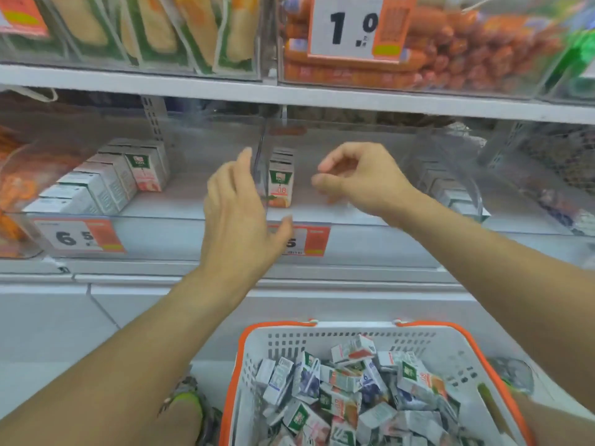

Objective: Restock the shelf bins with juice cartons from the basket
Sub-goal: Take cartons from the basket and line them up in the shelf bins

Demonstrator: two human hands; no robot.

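- I see the shelf [322, 103] spanning the whole far side, its clear bins [193, 217] fronted by orange price tags [77, 236].
- The upper bins hold packed sandwiches [154, 30] on the left and orange sausages [450, 53] on the right, behind a large price card [357, 27].
- The basket [254, 355] (white, with an orange rim) sits near and right of centre, with a loose pile of juice cartons [354, 400] lying every way inside it.
- In the left bin a row of cartons [106, 178] runs from the near left corner back toward the middle, mostly showing grey sides; one green and orange face looks out.
- In the middle bin a short file of cartons [280, 178] stands upright just right of the clear divider [262, 165].
- My left hand [241, 217] is raised in front of that divider, fingers straight and relaxed, holding nothing.
- My right hand [357, 178] hovers over the middle bin, right of the upright cartons, fingers loosely curled with thumb and fingertips near each other; I see nothing between them.
- More grey cartons [447, 191] lie in the right bin, blurred behind the plastic.
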